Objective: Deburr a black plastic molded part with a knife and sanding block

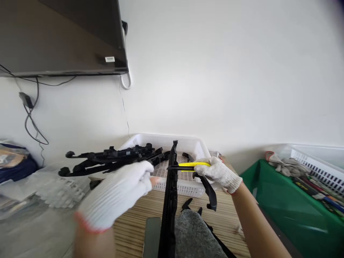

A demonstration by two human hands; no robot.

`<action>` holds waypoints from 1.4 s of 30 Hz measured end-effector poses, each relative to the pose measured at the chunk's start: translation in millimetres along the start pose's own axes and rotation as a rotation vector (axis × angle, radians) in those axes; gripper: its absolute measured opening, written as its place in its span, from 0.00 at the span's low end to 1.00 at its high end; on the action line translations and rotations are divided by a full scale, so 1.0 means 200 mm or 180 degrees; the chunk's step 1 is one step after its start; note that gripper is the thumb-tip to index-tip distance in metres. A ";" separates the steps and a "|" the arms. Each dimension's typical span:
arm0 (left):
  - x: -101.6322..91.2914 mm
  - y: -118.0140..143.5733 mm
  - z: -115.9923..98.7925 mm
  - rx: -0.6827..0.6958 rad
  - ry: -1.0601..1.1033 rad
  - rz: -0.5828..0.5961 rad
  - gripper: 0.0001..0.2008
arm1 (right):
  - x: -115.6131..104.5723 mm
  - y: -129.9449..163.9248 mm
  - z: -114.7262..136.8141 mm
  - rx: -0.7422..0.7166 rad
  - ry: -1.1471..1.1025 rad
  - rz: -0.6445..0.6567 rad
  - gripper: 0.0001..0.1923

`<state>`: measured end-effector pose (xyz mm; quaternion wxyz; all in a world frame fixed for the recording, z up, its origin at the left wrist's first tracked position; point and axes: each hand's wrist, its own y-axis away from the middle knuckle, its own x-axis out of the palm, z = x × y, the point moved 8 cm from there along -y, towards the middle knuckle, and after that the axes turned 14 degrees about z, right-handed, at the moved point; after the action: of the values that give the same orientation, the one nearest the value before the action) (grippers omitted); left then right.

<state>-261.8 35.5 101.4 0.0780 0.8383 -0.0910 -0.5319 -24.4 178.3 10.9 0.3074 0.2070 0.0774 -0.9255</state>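
Note:
My left hand (pixel 126 188), in a white knit glove and blurred at the wrist, is left of a long black ribbed plastic strip (pixel 170 200). Its fingers are curled and a bare fingertip points at the strip, apart from it. Nothing shows in the fingers. My right hand (pixel 215 170), gloved too, is closed on a slim tool (pixel 188 165) with a yellow ribbed side and a black shaft. The tool's far end crosses the strip's upper part. A curved black plastic piece (pixel 211 195) hangs below my right hand; what holds it is hidden.
A white plastic basket (pixel 185 188) stands against the wall, with long black plastic parts (pixel 107 159) over its left side. Grey cloth (pixel 193 233) covers something at the front of the wood-grain table (pixel 131 222). A green bin (pixel 290 200) stands right, a screen (pixel 67 36) hangs upper left.

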 end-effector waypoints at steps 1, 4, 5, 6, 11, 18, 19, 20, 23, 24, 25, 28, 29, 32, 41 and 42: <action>0.03 -0.04 -0.02 -0.0079 -0.0178 0.0215 0.16 | 0.00 0.00 0.00 -0.0007 0.0037 -0.0005 0.21; 0.13 -0.19 -0.08 -0.0051 -0.0691 0.0568 0.21 | 0.01 -0.01 0.01 -0.0015 0.0039 0.0018 0.19; 0.16 -0.23 -0.10 0.0028 -0.0745 0.0554 0.22 | 0.01 -0.01 0.01 -0.0010 0.0020 0.0025 0.19; 0.18 -0.26 -0.12 0.0112 -0.0736 0.0474 0.22 | 0.01 0.00 0.02 -0.0018 -0.0004 0.0014 0.19; 0.17 -0.34 -0.10 0.0438 0.0219 -0.0062 0.21 | -0.01 0.02 0.06 -0.0142 -0.0319 -0.0318 0.18; 0.22 -0.51 -0.08 0.0818 0.2317 -0.0311 0.09 | -0.03 0.05 0.04 -0.0092 -0.1138 -0.0614 0.26; 0.25 -0.54 -0.10 0.0927 0.2802 -0.0217 0.09 | -0.03 0.05 0.04 -0.0083 -0.1162 -0.0663 0.27; 0.29 -0.58 -0.13 0.1044 0.3299 -0.0067 0.11 | -0.04 0.05 0.04 -0.0080 -0.1177 -0.0704 0.28; 0.36 -0.63 -0.20 0.1323 0.4422 0.0324 0.21 | -0.05 0.06 0.05 -0.0131 -0.1298 -0.0780 0.30; 0.37 -0.63 -0.21 0.1396 0.4645 0.0385 0.23 | -0.06 0.06 0.06 -0.0173 -0.1351 -0.0809 0.30; 0.36 -0.62 -0.22 0.1454 0.4818 0.0435 0.24 | -0.07 0.07 0.06 -0.0219 -0.1395 -0.0828 0.30; 0.35 -0.60 -0.23 0.1445 0.5280 0.0620 0.21 | -0.09 0.08 0.05 -0.0311 -0.1456 -0.0841 0.30; 0.35 -0.60 -0.23 0.1385 0.5399 0.0673 0.18 | -0.09 0.08 0.05 -0.0320 -0.1448 -0.0816 0.30; 0.36 -0.61 -0.22 0.1152 0.5527 0.0706 0.09 | -0.10 0.08 0.04 -0.0339 -0.1395 -0.0762 0.30; 0.41 -0.65 -0.22 0.0791 0.5550 0.0879 0.17 | -0.07 0.08 0.06 -0.0272 -0.1350 -0.0656 0.30; 0.42 -0.65 -0.22 0.0769 0.5589 0.0914 0.19 | -0.07 0.08 0.06 -0.0264 -0.1383 -0.0671 0.30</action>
<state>-177.9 144.5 17.2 0.0965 0.9261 -0.1578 0.3288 -8.7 170.6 28.1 0.2268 -0.0189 0.0685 -0.9714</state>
